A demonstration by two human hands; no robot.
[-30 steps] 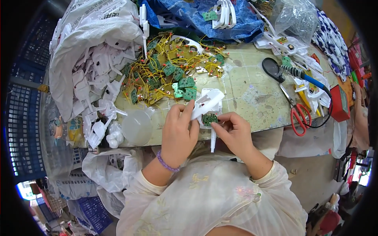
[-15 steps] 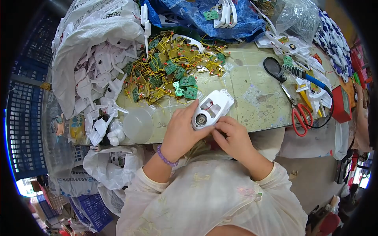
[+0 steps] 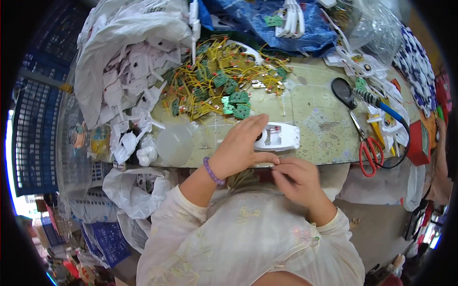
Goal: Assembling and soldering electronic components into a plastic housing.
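Note:
A white plastic housing (image 3: pixel 287 141) lies on its back at the table's front, its narrow end pointing right. Its open cavity shows a thin red wire, and a dark round part peeks out at the end my hand covers. My left hand (image 3: pixel 240 145) grips that rounded end, fingers along the far side and thumb along the near side. Just right of that thumb tip is my right hand (image 3: pixel 299 180), slightly blurred, its thumb and fingers drawn together. Whatever these fingers pinch, if anything, is too small to see.
Beyond my hands lies a heap of green circuit boards (image 3: pixel 239 103) with yellow wires. A white sack (image 3: pixel 90 62) of plastic housings stands left, near a translucent round lid (image 3: pixel 174 145). Red-handled scissors (image 3: pixel 369 155), a magnifying glass (image 3: pixel 341 89) and a blue-handled tool (image 3: pixel 392 114) lie right.
The housing has turned from slanting to nearly level and moved slightly right. My left hand now covers its round end. My right hand has come away from the housing toward my body.

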